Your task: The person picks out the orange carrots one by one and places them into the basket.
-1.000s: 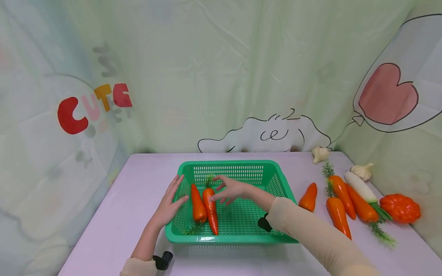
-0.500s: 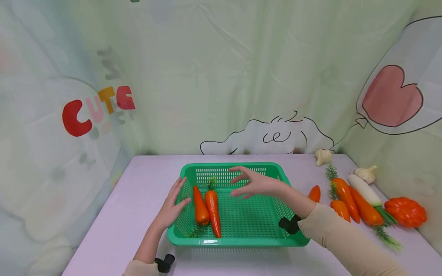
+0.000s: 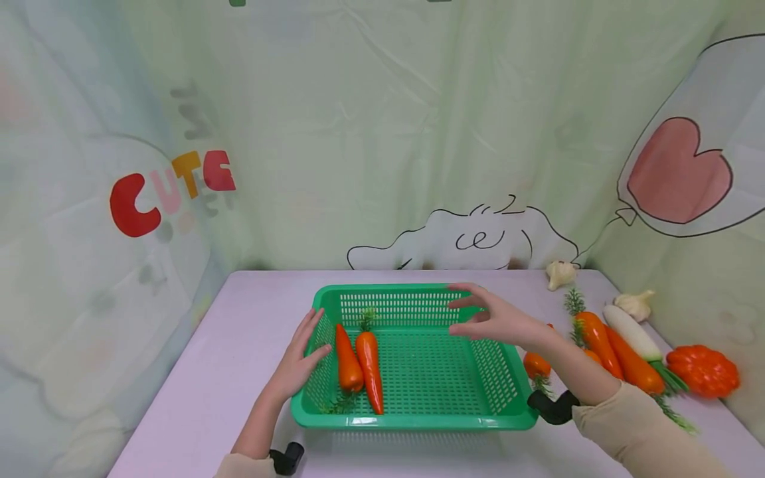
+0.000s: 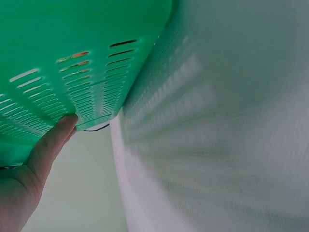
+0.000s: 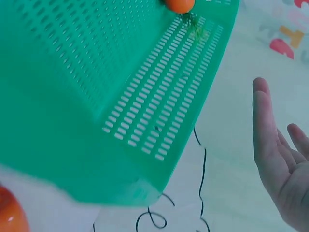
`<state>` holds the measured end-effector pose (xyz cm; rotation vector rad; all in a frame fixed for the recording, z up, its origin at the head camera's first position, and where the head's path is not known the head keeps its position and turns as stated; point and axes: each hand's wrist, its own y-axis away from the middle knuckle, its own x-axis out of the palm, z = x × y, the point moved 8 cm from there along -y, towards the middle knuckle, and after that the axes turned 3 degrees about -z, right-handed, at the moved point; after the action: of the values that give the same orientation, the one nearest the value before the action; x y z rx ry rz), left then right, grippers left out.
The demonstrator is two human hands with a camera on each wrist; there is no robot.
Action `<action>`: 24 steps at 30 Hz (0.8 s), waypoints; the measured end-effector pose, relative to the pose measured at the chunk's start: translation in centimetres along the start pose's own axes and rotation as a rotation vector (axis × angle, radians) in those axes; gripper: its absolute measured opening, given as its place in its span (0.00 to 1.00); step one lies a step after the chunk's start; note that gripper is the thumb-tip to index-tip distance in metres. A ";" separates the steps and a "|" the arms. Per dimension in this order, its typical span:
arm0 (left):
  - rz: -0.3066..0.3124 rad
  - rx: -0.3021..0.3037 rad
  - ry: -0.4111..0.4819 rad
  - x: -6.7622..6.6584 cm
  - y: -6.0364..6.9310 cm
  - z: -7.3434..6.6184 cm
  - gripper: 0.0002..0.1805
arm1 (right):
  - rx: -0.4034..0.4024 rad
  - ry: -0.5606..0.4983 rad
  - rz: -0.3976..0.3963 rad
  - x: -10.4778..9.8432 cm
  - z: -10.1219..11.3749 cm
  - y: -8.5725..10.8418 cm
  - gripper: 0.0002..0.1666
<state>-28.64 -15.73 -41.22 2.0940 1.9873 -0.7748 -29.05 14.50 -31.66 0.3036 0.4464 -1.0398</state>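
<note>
Head view: R hand [image 3: 493,323] grip wide, holds nil; forearm [image 3: 564,362] part-hiding carrot [image 3: 536,365]. L hand [image 3: 297,362] grip unfurled agst basket [image 3: 412,423].

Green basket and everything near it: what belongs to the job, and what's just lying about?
Seemingly in the job: green basket, left hand, right hand, two carrots inside, probably the loose carrots.
Apparently just lying about: garlic bulbs, white radish, red ribbed vegetable.

Pale green cloth backdrop [image 3: 287,133], lilac tabletop [image 3: 245,332]
</note>
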 end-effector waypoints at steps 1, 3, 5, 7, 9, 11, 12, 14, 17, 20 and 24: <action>0.002 0.002 -0.009 0.0 0.0 -0.1 0.35 | -0.009 0.013 -0.014 -0.3 -0.1 0.2 0.45; 0.008 -0.006 0.000 -0.2 0.3 -1.2 0.35 | -0.027 0.029 -0.044 -0.9 -0.2 0.7 0.45; 0.014 -0.011 0.006 -0.4 0.6 -2.3 0.35 | -0.029 0.044 -0.076 -1.5 -0.4 1.1 0.44; 0.020 -0.018 0.015 -0.5 0.9 -3.4 0.34 | -0.030 0.066 -0.111 -2.1 -0.6 1.7 0.43; 0.021 -0.025 0.024 -0.6 1.1 -4.1 0.34 | -0.034 0.091 -0.144 -2.7 -0.8 2.2 0.43; 0.020 -0.028 0.025 -0.6 1.2 -4.1 0.34 | -0.035 0.125 -0.185 -3.4 -1.2 2.5 0.43; 0.019 -0.029 0.024 -0.6 1.2 -4.1 0.34 | -0.034 0.138 -0.205 -3.8 -1.4 2.7 0.43; 0.019 -0.031 0.023 -0.6 1.2 -4.2 0.34 | -0.037 0.166 -0.243 -4.5 -1.7 3.0 0.43; 0.017 -0.031 0.026 -0.6 1.2 -4.1 0.34 | -0.037 0.196 -0.286 -5.3 -2.3 3.5 0.42; 0.016 -0.026 0.035 -0.5 1.0 -3.2 0.34 | -0.014 0.213 -0.321 -6.0 -3.1 4.0 0.43; 0.009 -0.012 0.019 -0.2 0.4 -1.2 0.35 | 0.000 0.232 -0.363 -6.7 -4.4 4.6 0.43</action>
<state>-27.97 -15.36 -40.18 2.1096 1.9858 -0.7429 -28.76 23.70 -32.04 0.3529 0.7289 -1.3641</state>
